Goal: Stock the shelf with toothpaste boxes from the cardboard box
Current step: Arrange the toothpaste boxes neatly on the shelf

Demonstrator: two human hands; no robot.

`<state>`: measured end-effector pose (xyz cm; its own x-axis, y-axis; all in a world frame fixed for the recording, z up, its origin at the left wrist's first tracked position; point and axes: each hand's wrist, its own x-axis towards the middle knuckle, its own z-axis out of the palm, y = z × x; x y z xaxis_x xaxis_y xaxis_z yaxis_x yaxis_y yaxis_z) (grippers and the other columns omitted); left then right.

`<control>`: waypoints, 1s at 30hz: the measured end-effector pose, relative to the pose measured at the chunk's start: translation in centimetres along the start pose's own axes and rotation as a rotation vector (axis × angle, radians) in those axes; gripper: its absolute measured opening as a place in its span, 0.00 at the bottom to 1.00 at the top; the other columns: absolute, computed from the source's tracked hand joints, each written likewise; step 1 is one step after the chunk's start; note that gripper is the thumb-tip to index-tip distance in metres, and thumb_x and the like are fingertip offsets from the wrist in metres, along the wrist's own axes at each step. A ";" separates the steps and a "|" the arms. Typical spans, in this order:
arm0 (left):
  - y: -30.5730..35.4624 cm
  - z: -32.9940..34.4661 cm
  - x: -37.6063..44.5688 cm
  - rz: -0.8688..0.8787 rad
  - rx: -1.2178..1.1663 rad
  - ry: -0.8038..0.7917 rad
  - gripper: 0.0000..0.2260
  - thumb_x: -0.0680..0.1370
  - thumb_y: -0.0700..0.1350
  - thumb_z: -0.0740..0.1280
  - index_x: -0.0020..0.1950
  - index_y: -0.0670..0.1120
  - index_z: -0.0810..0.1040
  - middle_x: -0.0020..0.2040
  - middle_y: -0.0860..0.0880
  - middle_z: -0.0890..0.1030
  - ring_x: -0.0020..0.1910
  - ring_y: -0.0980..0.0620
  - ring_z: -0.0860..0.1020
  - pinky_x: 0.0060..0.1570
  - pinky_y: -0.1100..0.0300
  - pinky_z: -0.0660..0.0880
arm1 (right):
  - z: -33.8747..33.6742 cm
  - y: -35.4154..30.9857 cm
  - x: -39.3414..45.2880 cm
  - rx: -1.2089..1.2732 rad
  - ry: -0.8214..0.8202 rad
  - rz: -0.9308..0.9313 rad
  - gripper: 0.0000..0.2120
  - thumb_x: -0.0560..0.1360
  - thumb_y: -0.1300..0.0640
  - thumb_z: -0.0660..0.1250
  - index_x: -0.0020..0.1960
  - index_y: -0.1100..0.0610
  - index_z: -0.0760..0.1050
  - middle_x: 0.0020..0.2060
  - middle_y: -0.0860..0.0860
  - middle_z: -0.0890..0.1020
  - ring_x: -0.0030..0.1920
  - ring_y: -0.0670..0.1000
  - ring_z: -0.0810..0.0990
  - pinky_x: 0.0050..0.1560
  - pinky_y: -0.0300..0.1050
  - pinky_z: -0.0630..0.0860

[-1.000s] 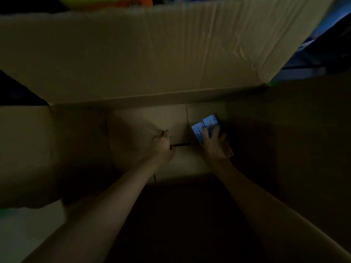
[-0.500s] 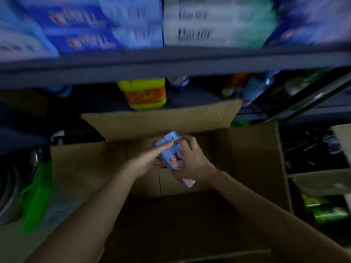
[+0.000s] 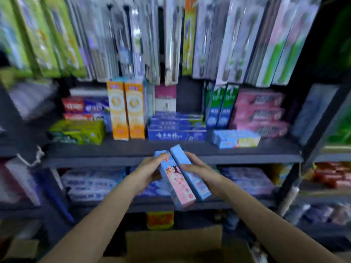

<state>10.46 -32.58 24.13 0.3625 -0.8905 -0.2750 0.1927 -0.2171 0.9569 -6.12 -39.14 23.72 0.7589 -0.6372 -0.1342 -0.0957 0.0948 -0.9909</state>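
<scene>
Two light-blue and pink toothpaste boxes (image 3: 177, 179) lie side by side between my hands, in front of the dark shelf board (image 3: 133, 149). My left hand (image 3: 150, 171) holds the left box from its left side. My right hand (image 3: 199, 171) grips the right box (image 3: 191, 173), thumb on top. Matching blue boxes (image 3: 236, 138) lie on the shelf at the right. The cardboard box (image 3: 173, 242) sits low, only its flap showing.
The shelf holds orange upright boxes (image 3: 126, 111), a blue stack (image 3: 176, 128), green-blue upright boxes (image 3: 221, 107), pink stacks (image 3: 260, 111) and green packs (image 3: 77, 130). Toothbrush packs (image 3: 171, 38) hang above. A lower shelf (image 3: 91, 183) carries more boxes. A dark upright post (image 3: 321, 126) stands at the right.
Both hands have risen out of the cardboard box with the two toothpaste boxes. My view has swung up from the box's inside to the shelf.
</scene>
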 end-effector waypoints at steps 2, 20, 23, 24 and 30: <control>3.0 0.8 -0.6 0.068 0.080 -0.024 0.10 0.75 0.51 0.68 0.44 0.45 0.80 0.37 0.48 0.83 0.35 0.52 0.81 0.35 0.62 0.78 | -0.6 -3.6 0.1 -0.155 0.041 -0.085 0.19 0.78 0.55 0.64 0.67 0.47 0.66 0.66 0.45 0.71 0.62 0.47 0.73 0.56 0.40 0.73; 8.8 6.4 1.8 0.372 0.160 -0.083 0.14 0.75 0.51 0.66 0.54 0.42 0.73 0.47 0.48 0.81 0.45 0.55 0.80 0.38 0.64 0.80 | -9.0 -9.6 0.3 0.037 -0.173 0.016 0.21 0.72 0.54 0.64 0.65 0.54 0.72 0.57 0.56 0.80 0.52 0.53 0.80 0.56 0.49 0.77; 8.7 7.8 2.6 0.395 0.211 -0.097 0.14 0.76 0.49 0.65 0.55 0.41 0.72 0.48 0.46 0.80 0.44 0.55 0.79 0.37 0.65 0.79 | -10.6 -9.2 0.1 0.013 -0.176 0.029 0.20 0.69 0.52 0.69 0.61 0.50 0.74 0.53 0.54 0.81 0.50 0.52 0.81 0.54 0.47 0.78; 8.9 8.3 3.0 0.410 0.224 -0.105 0.14 0.76 0.49 0.66 0.55 0.41 0.72 0.49 0.46 0.79 0.45 0.55 0.79 0.37 0.65 0.80 | -11.4 -9.4 0.1 -0.010 -0.172 0.025 0.22 0.68 0.53 0.73 0.61 0.49 0.74 0.52 0.54 0.82 0.49 0.52 0.81 0.54 0.48 0.77; 10.2 9.8 5.5 0.535 0.363 0.059 0.12 0.76 0.45 0.67 0.57 0.47 0.71 0.53 0.51 0.76 0.53 0.53 0.76 0.56 0.56 0.75 | -16.8 -13.7 0.4 -0.503 0.173 -0.107 0.29 0.71 0.65 0.70 0.69 0.54 0.67 0.56 0.51 0.76 0.50 0.52 0.78 0.45 0.40 0.78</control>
<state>5.46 -43.63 33.25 0.3740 -0.8920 0.2537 -0.3453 0.1199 0.9308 -15.28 -53.53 37.09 0.6680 -0.7441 0.0096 -0.3530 -0.3282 -0.8762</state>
